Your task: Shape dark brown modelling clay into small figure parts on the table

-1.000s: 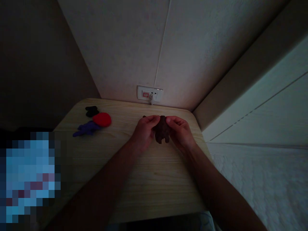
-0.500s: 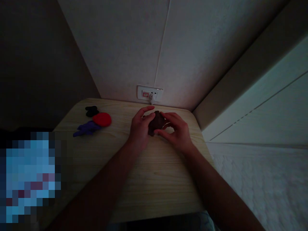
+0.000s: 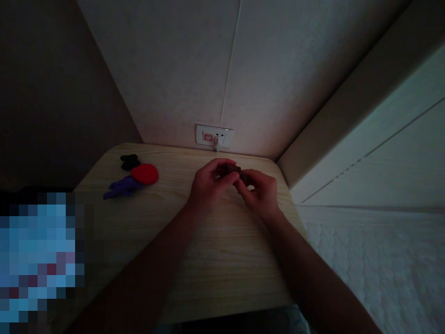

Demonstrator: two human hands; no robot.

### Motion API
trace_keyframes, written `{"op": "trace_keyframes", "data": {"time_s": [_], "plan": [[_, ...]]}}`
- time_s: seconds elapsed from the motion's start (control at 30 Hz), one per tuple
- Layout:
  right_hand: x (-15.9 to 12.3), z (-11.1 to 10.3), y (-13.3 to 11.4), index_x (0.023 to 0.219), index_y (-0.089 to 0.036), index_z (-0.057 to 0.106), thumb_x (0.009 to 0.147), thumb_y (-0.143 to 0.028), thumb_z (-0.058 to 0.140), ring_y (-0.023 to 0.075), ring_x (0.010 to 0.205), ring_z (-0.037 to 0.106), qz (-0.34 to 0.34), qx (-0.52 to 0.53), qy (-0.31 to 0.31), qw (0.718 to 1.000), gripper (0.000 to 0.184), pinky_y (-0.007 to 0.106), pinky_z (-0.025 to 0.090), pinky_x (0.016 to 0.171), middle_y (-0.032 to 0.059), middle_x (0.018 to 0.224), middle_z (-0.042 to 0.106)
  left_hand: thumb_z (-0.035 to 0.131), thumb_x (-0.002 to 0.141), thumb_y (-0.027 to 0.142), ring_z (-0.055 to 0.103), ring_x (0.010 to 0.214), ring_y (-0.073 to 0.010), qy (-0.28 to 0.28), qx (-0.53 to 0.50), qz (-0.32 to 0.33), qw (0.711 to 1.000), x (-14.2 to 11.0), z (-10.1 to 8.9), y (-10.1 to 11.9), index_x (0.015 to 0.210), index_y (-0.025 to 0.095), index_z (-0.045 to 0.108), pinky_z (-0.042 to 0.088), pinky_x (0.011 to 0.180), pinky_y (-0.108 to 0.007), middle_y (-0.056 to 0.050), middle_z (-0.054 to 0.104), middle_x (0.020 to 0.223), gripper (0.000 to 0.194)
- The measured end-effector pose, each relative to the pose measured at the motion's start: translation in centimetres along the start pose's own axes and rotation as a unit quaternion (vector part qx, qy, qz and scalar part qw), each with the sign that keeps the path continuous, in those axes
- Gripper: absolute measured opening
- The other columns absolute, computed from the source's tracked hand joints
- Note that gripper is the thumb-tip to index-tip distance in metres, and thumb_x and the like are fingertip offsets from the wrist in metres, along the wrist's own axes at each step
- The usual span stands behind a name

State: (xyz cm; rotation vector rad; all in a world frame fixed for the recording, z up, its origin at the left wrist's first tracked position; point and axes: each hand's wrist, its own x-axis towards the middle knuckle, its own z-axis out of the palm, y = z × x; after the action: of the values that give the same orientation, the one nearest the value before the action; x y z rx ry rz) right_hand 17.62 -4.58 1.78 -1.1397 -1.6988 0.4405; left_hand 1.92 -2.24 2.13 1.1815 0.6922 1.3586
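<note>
A dark brown lump that looks like modelling clay (image 3: 233,169) is pinched between my two hands above the table. My left hand (image 3: 209,182) is closed round its left side, with the thumb in front and the fingers behind. On the right side, the thumb and fingers of my right hand (image 3: 261,191) grip the same lump. Much of it is covered by my fingers. To the left lie a flat red clay disc (image 3: 145,174), a bumpy purple piece (image 3: 123,186) and a small black piece (image 3: 130,162); the red disc touches or overlaps both.
The light wood table (image 3: 222,273) has rounded back corners and meets the wall. A wall socket (image 3: 213,135) with a white plug (image 3: 217,142) sits just above its back edge. A pale cabinet (image 3: 375,153) stands at the right. A blue area at lower left is pixelated.
The brown lump has been turned, so its broad face no longer shows. My left fingers have folded further over it, and my hands are closer together. The view has shifted slightly.
</note>
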Motion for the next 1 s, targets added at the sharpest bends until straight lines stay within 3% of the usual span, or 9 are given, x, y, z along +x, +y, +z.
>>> {"op": "trace_keyframes", "data": {"time_s": [0.17,0.33,0.5,0.63,0.83,1.0], "plan": [[-0.2,0.3,0.2,0.117,-0.024,0.065,0.091,-0.045,0.077,0.0163,0.063,0.073,0.073,0.118,-0.010,0.990,0.036,0.028,0.058,0.057,0.0010,0.081,0.074,0.089,0.072,0.032,0.067,0.071,-0.0141,0.042,-0.001,0.022,0.999,0.2,-0.2,-0.3,0.087,0.018,0.072,0.054,0.070,-0.028,-0.001,0.073,0.081,0.026],[0.2,0.0,0.1,0.102,-0.022,0.074,0.085,-0.044,0.083,0.0171,0.069,0.074,0.069,0.113,0.001,0.991,0.029,0.030,0.061,0.065,0.0038,0.084,0.078,0.091,0.070,0.036,0.066,0.064,-0.0136,0.076,-0.016,0.007,0.997,0.3,-0.4,-0.5,0.085,0.017,0.074,0.051,0.060,-0.026,-0.003,0.076,0.079,0.029],[0.7,0.2,-0.3,0.083,-0.020,0.074,0.081,-0.049,0.085,0.0160,0.055,0.069,0.129,0.205,0.023,0.970,0.031,0.030,0.060,0.056,0.0025,0.067,0.075,0.090,0.073,0.038,0.063,0.057,-0.0126,0.078,-0.044,-0.023,0.996,0.1,-0.1,-0.1,0.082,0.016,0.076,0.048,0.056,-0.026,-0.003,0.074,0.071,0.028],[0.9,0.5,-0.6,0.076,-0.020,0.071,0.080,-0.055,0.084,0.0153,0.053,0.066,0.160,0.258,0.018,0.953,0.037,0.029,0.058,0.052,0.0024,0.065,0.075,0.091,0.070,0.041,0.060,0.053,-0.0119,0.068,-0.075,-0.045,0.994,0.1,0.0,-0.2,0.080,0.015,0.075,0.045,0.054,-0.027,-0.002,0.072,0.066,0.032],[1.1,0.7,0.3,0.082,-0.019,0.075,0.079,-0.054,0.083,0.0119,0.050,0.058,0.194,0.330,0.030,0.923,0.036,0.026,0.051,0.047,0.0003,0.064,0.070,0.088,0.076,0.043,0.064,0.065,-0.0137,0.035,-0.067,-0.052,0.996,0.4,-0.5,-1.3,0.084,0.017,0.079,0.046,0.060,-0.027,-0.004,0.075,0.076,0.029],[1.3,0.7,1.1,0.092,-0.022,0.078,0.077,-0.046,0.087,0.0110,0.056,0.060,0.166,0.289,0.096,0.938,0.030,0.027,0.053,0.052,0.0008,0.080,0.076,0.086,0.078,0.037,0.063,0.065,-0.0130,0.051,-0.037,-0.038,0.997,0.3,-0.5,-1.3,0.088,0.017,0.079,0.046,0.061,-0.026,-0.004,0.076,0.080,0.024]]}}
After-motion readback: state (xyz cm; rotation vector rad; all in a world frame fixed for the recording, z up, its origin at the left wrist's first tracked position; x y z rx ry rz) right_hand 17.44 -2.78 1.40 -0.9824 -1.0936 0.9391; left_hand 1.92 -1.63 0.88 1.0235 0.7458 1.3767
